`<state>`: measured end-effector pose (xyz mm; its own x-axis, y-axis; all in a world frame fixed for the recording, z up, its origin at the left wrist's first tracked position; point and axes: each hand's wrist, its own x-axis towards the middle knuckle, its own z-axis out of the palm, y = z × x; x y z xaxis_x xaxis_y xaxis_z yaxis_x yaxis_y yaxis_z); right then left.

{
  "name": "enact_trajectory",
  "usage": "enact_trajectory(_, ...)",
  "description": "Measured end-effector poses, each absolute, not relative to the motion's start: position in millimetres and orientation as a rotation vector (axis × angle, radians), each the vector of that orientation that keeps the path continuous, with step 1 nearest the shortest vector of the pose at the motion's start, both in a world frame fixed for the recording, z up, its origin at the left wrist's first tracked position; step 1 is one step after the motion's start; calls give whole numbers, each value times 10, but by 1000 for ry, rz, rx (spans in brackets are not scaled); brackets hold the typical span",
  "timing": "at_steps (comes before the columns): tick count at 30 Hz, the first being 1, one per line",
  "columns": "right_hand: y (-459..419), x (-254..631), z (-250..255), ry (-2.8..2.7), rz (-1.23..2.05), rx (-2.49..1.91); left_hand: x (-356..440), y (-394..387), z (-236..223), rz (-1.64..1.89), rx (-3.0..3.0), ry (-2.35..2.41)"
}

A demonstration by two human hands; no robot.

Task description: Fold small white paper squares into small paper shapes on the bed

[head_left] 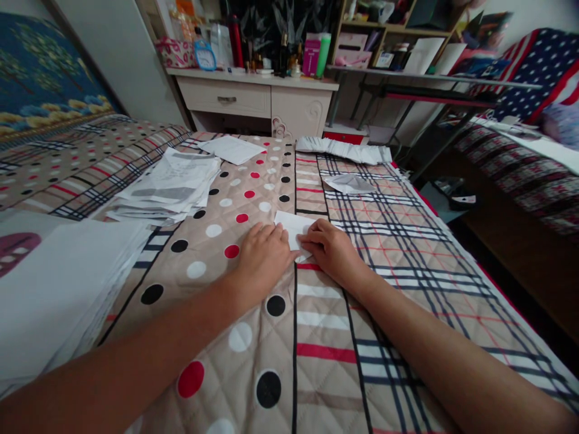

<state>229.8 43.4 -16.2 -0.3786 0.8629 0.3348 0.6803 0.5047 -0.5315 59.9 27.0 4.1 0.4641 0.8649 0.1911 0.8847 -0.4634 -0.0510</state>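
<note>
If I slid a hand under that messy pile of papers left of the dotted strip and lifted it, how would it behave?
Probably floppy: the pile of papers looks like thin, unbound sheets. They might slide apart, since the edges already lie unevenly.

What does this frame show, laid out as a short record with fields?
Left hand: resting on the small white paper
Right hand: fingertips at that paper's right side; grip unclear
Surface: patterned quilt
Left side: near paper stack, farther paper stack
Beyond the hands: loose sheet, long pleated bundle, small folded piece
Background: white dresser, blue clock
</note>
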Motion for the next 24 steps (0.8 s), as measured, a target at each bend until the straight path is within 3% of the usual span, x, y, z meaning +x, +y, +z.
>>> enact_trajectory(12,465,2395,-45,-2133,790,-1251,398,467,-145,-659,-2737,-1345)
enact_trajectory(18,466,2340,-93,-2090,651,-1283,421,517,-253,-847,-2880,-1246)
enact_trajectory(24,520,2277,-137,-1984,596,-1425,411,488,-250,-807,-2958,-1233)
